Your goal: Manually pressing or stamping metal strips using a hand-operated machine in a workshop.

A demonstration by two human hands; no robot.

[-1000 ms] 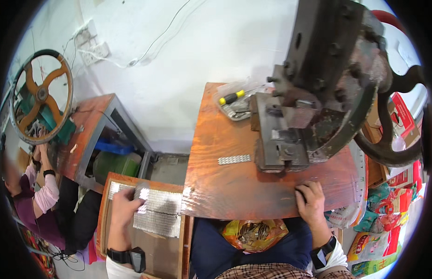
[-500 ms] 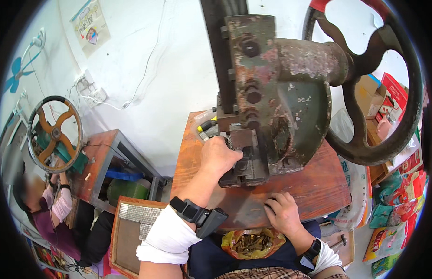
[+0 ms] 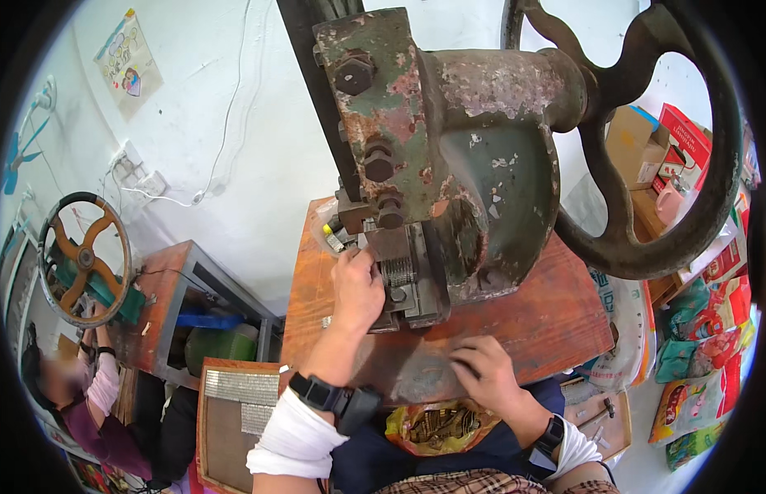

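Note:
A heavy green arbor press with chipped paint stands on the reddish-brown wooden table. My left hand is at the left side of its tooling, fingers bent together against the block under the ram; whatever they pinch is hidden. Beside those fingertips, a row of thin metal pieces sits in the lower die. My right hand rests at the table's front edge, loosely curled, thumb apart from the fingers, with nothing visible in it. In my lap lies a yellow-and-red bag of brass-coloured metal pieces.
The press's large handwheel curves out on the right. A wooden tray holding rows of small metal pieces is at lower left. Farther left, another person works at a second press wheel. Bags and boxes crowd the right side.
My left hand has drawn back from the front of the die toward its left side, exposing the row of metal pieces. My right hand stays at the table edge. The view has shifted.

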